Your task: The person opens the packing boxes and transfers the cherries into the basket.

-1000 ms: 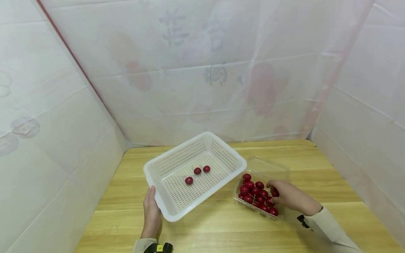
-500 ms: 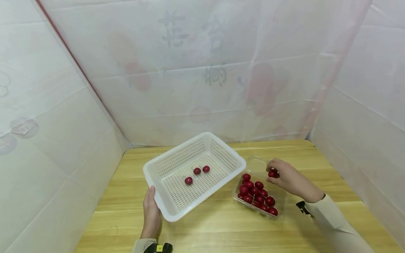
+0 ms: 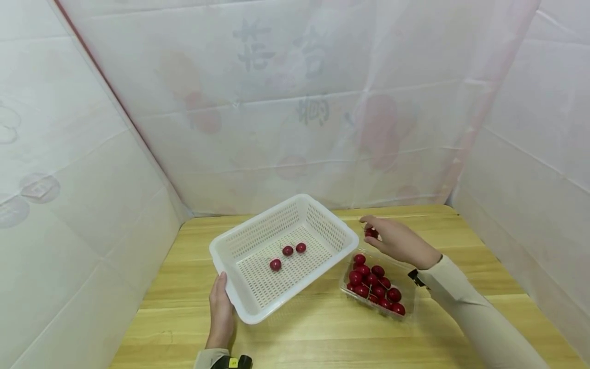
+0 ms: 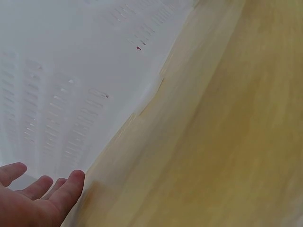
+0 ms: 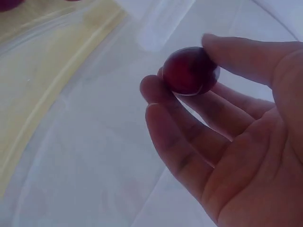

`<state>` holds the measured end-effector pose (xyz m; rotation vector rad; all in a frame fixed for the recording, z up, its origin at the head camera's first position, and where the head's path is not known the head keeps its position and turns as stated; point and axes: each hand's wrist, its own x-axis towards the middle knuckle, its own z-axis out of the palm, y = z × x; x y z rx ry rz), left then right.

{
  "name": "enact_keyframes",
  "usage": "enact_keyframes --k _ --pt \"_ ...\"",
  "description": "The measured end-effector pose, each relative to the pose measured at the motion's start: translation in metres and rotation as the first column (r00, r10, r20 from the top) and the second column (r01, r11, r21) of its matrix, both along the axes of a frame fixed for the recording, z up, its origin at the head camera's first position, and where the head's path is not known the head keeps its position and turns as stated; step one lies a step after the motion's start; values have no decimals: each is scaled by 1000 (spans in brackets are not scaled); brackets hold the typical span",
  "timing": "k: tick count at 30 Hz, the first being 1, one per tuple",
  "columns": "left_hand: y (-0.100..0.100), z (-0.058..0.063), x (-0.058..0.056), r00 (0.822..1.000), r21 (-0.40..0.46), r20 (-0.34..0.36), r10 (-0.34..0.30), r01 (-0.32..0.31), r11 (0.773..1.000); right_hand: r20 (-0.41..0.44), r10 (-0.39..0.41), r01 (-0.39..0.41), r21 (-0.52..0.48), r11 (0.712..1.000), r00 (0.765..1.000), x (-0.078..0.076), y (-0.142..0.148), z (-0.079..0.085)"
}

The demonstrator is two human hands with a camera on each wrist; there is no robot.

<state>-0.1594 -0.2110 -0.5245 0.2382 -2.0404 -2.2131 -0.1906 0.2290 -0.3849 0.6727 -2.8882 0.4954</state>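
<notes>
- Right hand (image 3: pixel 400 242): thumb and fingertips pinch one cherry (image 5: pixel 189 71), raised near the back edge of the clear box (image 3: pixel 409 289). Fingers partly mask the fruit in the head view.
- Left hand (image 3: pixel 221 311): at the near-left end of the white basket (image 3: pixel 301 282), fingertip over its rim. Rest tucked under the edge; can't tell if it pinches or just supports.
- Left wrist view: basket outside and fingers cut off by the frame, rather blurred. Can't tell whether the basket sits flat.
- Three loose cherries (image 3: pixel 288 250) on the basket floor; a pile of cherries (image 3: pixel 371 279) in the box, lower ones covered, so no count.
- Box's back right corner blocked by right hand and sleeve (image 3: pixel 479 318); clear plastic hard to trace.
- Bench (image 3: pixel 299 341): yellow wood grain, near edge out of frame.
- Room: pale creased sheets (image 3: pixel 276 138) on three sides, faint characters and reddish blotches, too washed out to read.
</notes>
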Motion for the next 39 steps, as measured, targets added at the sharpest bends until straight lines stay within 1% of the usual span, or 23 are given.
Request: enact_keyframes --k 5,7,10,12,15,17,20,22,24,26,30,32,35,39 --pt "-1 -1 2 1000 8 2 9 -9 1000 60 62 -60 -31 998 996 -21 -23 7" --pt "-1 -2 2 1000 6 -2 9 -9 1000 57 99 -96 -45 994 993 -31 -33 11" --pt "-2 -3 1 1000 2 1 7 -7 1000 53 134 -132 -38 991 990 -45 -50 18" --pt "-3 -3 0 1000 5 5 3 -3 1000 70 155 -154 -27 988 985 -55 -62 22" --pt "-3 -3 0 1000 2 6 3 -3 1000 96 195 -198 21 980 976 -70 -78 26" --pt "-4 -2 0 1000 0 -2 5 -5 1000 94 216 -223 68 972 972 -80 -88 26" --pt "-4 -2 0 1000 -4 -19 9 -9 1000 76 248 -257 139 956 966 -95 -102 24" --pt "-4 -2 0 1000 -5 -25 8 -9 1000 81 256 -267 182 946 963 -103 -111 21" --pt "-4 -2 -1 1000 2 -26 6 -6 1000 103 254 -271 216 938 962 -110 -119 17" --pt "-4 -3 -1 1000 4 -21 3 -3 1000 142 230 -258 242 935 963 -115 -127 14" --pt "-3 -5 -2 1000 3 -15 8 -8 1000 248 136 -205 281 938 959 -121 -142 9" --pt "-3 -5 -3 1000 -5 -13 13 -13 1000 281 95 -182 305 935 955 -123 -149 5" --pt "-2 -6 -3 1000 -1 -11 12 -12 1000 289 68 -167 336 927 955 -126 -158 -1" --pt "0 -6 -4 1000 13 -13 15 -15 1000 255 68 -167 389 906 965 -131 -167 -11"
